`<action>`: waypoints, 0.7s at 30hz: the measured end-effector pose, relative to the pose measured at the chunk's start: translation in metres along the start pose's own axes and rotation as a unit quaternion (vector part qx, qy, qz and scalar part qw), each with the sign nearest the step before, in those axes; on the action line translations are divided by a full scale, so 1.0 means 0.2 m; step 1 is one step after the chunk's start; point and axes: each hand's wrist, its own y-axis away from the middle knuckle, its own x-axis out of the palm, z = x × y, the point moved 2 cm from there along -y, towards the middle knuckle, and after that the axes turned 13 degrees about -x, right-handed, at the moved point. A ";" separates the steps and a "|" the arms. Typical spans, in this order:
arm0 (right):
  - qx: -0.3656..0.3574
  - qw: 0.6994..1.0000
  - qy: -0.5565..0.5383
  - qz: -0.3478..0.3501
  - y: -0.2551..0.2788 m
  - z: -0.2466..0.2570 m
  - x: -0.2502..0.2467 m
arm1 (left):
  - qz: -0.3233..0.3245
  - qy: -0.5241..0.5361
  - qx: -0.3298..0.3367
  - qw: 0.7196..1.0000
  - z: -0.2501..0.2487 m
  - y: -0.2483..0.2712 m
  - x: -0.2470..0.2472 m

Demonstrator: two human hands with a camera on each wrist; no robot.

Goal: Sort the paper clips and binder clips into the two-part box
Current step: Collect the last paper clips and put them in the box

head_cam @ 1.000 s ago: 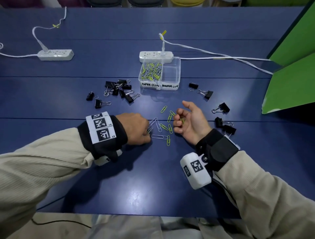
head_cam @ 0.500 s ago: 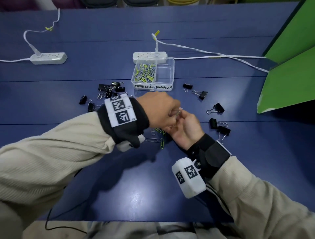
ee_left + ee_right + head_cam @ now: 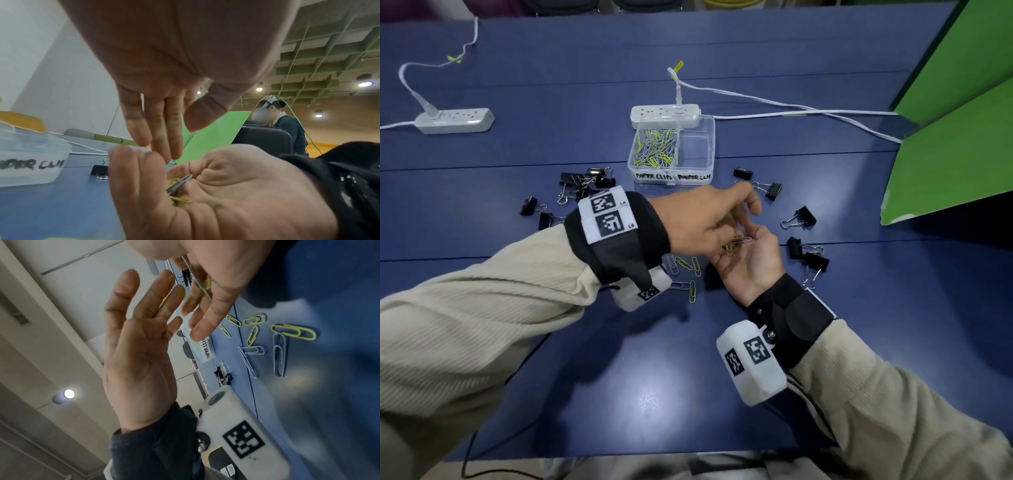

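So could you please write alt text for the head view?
A left hand hovers over an upturned right hand cradling paper clips. Beyond them on the blue table, a two-part box sits amid scattered binder clips.

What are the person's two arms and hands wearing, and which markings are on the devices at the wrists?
Both arms wear ribbed beige sleeves. Each wrist has a black fabric cuff carrying a white box-shaped camera housing printed with black square code markers. The left hand cuff also bears a white band with two such markers, labelled L4 and L5. The right hand cuff shows a small metal screw. Both hands are bare, without gloves or rings visible.
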 end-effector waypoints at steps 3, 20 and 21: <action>0.007 1.000 -0.015 0.005 0.01 0.02 0.01 | -0.013 0.052 -0.002 0.999 0.00 0.05 -0.03; -0.026 0.989 0.135 -0.048 -0.04 0.04 -0.05 | 0.017 -0.223 0.032 0.974 0.35 0.17 0.12; -0.029 0.990 0.131 -0.050 -0.05 0.04 -0.05 | 0.010 -0.210 0.043 0.977 0.36 0.17 0.12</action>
